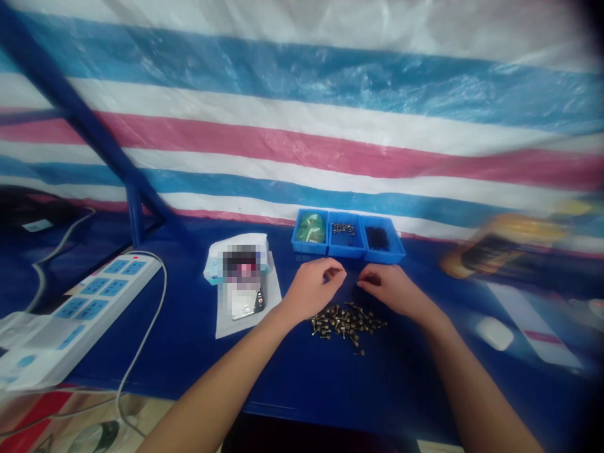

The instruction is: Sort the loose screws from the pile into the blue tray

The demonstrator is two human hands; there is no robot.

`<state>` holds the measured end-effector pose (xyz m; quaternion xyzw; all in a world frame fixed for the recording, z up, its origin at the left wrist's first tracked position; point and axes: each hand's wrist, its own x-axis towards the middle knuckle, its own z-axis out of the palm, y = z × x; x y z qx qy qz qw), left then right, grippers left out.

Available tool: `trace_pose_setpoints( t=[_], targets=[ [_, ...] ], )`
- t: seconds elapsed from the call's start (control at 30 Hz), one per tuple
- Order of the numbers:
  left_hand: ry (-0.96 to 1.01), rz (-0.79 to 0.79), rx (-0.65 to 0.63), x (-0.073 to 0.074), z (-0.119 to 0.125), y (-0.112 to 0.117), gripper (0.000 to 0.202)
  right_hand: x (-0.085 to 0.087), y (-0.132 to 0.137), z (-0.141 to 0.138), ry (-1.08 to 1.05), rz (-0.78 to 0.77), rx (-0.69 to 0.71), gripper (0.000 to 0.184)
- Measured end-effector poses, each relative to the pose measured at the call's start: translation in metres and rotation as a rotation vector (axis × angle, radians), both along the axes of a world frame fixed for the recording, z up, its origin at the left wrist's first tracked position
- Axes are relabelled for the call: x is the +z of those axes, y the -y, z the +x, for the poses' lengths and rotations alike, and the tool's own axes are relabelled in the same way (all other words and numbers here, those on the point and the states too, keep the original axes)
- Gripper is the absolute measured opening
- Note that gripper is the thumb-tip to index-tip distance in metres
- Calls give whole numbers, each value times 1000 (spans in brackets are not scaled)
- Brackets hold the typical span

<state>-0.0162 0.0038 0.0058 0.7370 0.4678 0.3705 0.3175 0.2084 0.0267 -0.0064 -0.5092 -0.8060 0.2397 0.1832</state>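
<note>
Left hand point(312, 290) & right hand point(391, 292) apart, fingertips almost meeting; grip unclear; loose brass-coloured screw pile point(346, 326) just near of both, long axis L-R, roughly equidistant; blue plastic 3-bin tray point(348, 235) far.

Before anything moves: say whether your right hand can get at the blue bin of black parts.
Likely yes: the right hand lies just in front of the blue bin, with nothing visibly in between; the pile of screws lies nearer you.
</note>
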Motion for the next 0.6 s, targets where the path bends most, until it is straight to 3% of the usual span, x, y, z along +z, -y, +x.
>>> trace_pose_setpoints(
  t=[0.37, 0.6],
  targets=[
    [-5, 4, -24, -2, -2, -2, 11, 11, 6, -9, -146, 9, 29, 17],
    [26, 11, -101, -2, 1, 0, 7, 10, 10, -22, -575, -177, -56, 23]
  ],
)
